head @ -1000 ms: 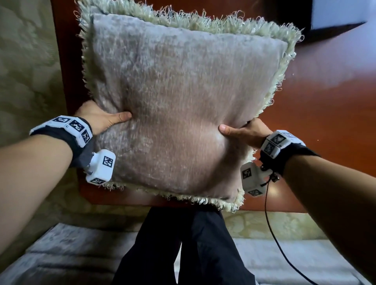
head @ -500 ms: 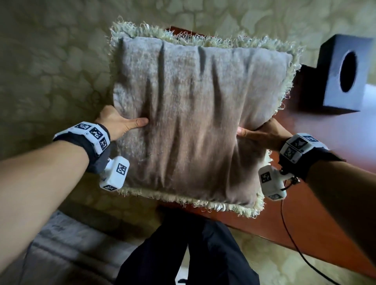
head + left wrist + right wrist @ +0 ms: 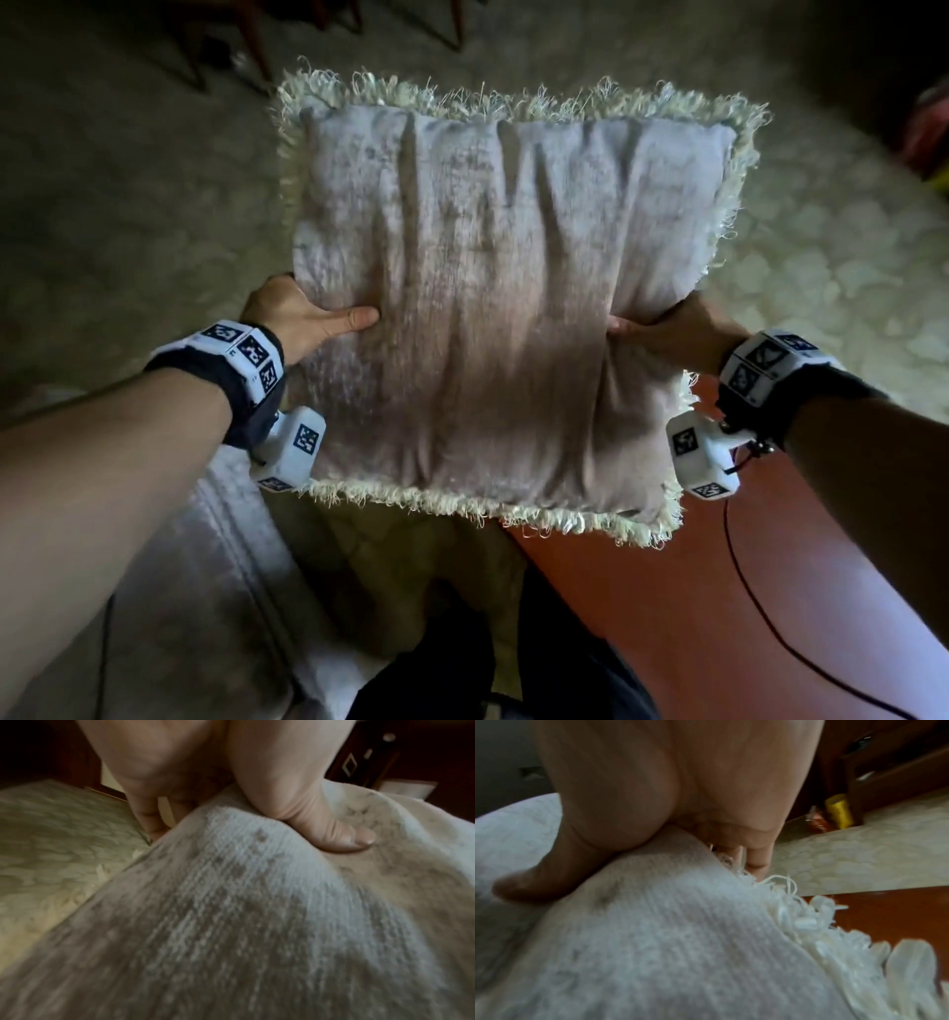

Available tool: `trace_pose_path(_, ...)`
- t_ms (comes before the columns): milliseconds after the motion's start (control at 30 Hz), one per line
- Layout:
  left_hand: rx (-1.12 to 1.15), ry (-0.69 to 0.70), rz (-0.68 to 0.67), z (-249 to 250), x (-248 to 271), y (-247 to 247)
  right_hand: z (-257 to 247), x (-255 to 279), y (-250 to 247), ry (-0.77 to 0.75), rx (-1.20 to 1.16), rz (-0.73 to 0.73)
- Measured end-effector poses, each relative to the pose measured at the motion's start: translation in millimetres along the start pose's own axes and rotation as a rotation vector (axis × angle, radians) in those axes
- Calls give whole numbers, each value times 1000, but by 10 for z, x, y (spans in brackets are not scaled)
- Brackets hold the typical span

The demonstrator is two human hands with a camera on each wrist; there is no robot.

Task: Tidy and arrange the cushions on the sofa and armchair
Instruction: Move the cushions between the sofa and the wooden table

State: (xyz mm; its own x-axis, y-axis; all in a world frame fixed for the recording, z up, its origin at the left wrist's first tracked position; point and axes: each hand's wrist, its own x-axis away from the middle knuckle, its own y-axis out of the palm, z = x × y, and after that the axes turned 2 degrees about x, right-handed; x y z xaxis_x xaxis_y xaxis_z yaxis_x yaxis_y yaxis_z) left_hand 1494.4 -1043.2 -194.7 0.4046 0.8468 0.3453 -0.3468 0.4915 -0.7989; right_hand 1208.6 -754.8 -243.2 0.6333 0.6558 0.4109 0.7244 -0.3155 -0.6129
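No readable writing. Cushion (image 3: 493, 308): grey-beige, creased, cream fringe. My left hand (image 3: 303, 318) and right hand (image 3: 672, 334) grip its 2 sides, thumbs in front.

The cushion (image 3: 493, 318) is a mottled grey-beige with a faint pinkish sheen, edged in a cream-white fringe (image 3: 462, 506); the carpet (image 3: 821, 257) is pale olive-beige with a cloud-like pattern; the desk (image 3: 719, 591) is glossy reddish-brown; the wrist bands (image 3: 246, 354) are white with black square markers; the trousers (image 3: 462, 668) are black.
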Motion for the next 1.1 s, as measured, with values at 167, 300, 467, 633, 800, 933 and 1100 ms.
trace_pose_path(167,168,-66,90,-840,209,-1070,-1422,-27,395,-178,67,-30)
trace_pose_path(300,209,-150,186,-1419,499,-1750,-2415,-13,752,-261,195,-123)
trace_pose_path(467,283,-323,365,-2132,876,-2384,-3502,83,1333,-442,268,-205)
trace_pose_path(633,336,-433,503,-2929,1249,-2822,-4392,162,2065,-587,242,-365)
trace_pose_path(800,381,-569,681,-3471,1713,-2993,-5143,106,2911,-729,239,-540)
trace_pose_path(933,435,-805,771,-3781,2140,-2972,-5679,192,3541,-858,315,-687)
trace_pose_path(1100,547,-1001,886,-4016,2756,-2702,-6154,636,4244,-993,482,-828)
